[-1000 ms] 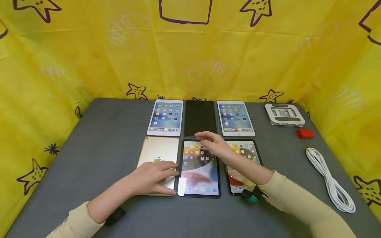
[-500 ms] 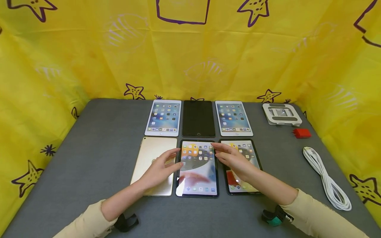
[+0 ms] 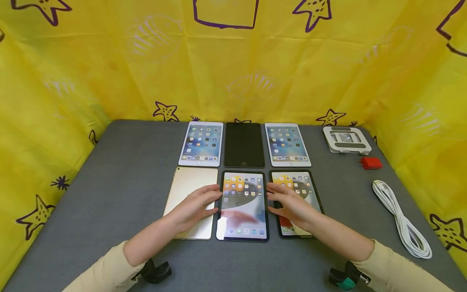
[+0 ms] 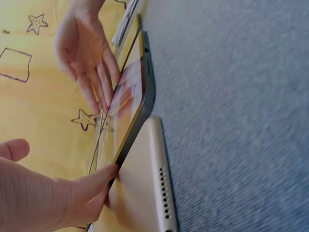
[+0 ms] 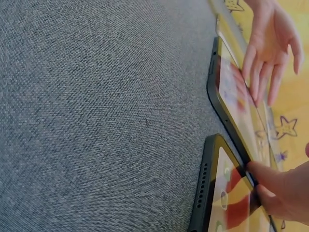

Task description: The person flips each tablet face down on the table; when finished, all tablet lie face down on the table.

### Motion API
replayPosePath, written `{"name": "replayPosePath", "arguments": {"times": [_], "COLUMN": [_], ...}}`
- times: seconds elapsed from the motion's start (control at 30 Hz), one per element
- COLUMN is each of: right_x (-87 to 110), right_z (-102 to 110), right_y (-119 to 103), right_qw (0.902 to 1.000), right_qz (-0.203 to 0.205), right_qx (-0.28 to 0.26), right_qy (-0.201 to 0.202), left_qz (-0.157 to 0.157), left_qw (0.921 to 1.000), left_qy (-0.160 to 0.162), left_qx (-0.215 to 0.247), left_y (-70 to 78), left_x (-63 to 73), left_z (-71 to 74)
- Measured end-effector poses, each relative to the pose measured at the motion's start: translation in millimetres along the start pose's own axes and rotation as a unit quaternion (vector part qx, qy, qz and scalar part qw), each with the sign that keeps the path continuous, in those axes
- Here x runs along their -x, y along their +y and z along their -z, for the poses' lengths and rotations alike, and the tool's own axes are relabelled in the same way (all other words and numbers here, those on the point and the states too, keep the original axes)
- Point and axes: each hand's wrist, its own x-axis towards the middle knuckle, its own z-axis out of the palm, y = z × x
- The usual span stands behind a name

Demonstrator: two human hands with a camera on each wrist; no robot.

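Note:
A dark-framed tablet [image 3: 243,211] with its home screen lit lies flat in the middle of the front row. Along its left edge are the fingertips of my left hand [image 3: 195,207], which reaches over a gold tablet [image 3: 193,180] lying back up. My right hand [image 3: 292,206] reaches over another lit dark-framed tablet [image 3: 310,190], its fingertips at the middle tablet's right edge. In the left wrist view, the thumb of the left hand [image 4: 58,198] meets the tablet's side. The right hand's thumb [image 5: 265,175] does likewise in the right wrist view.
Behind lie two white tablets [image 3: 202,144] with lit screens, a black tablet [image 3: 244,144] between them. At right are a grey-white folding stand [image 3: 346,140], a red charger [image 3: 371,163] and a coiled white cable [image 3: 401,219]. A yellow patterned cloth [image 3: 226,61] surrounds the grey table [image 3: 120,174].
My right hand has moved from above the middle tablet to its right edge. The left hand went up along the left edge, then slightly back down. The tablets keep their places.

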Motion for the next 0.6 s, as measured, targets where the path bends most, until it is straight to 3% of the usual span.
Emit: {"name": "replayPosePath", "arguments": {"times": [0.37, 0.6], "right_x": [-2.0, -1.1], "right_z": [2, 2], "right_y": [2, 2], "right_qw": [0.9995, 0.9991], "right_qz": [-0.006, -0.008], "right_qx": [-0.032, -0.043], "right_qy": [-0.005, -0.004], "left_qz": [0.022, 0.025], "left_qw": [0.9995, 0.9994], "left_qy": [-0.016, -0.002], "left_qx": [0.016, 0.024], "left_y": [6.3, 6.3], "left_x": [-6.7, -9.6], "left_z": [10.8, 11.8]}}
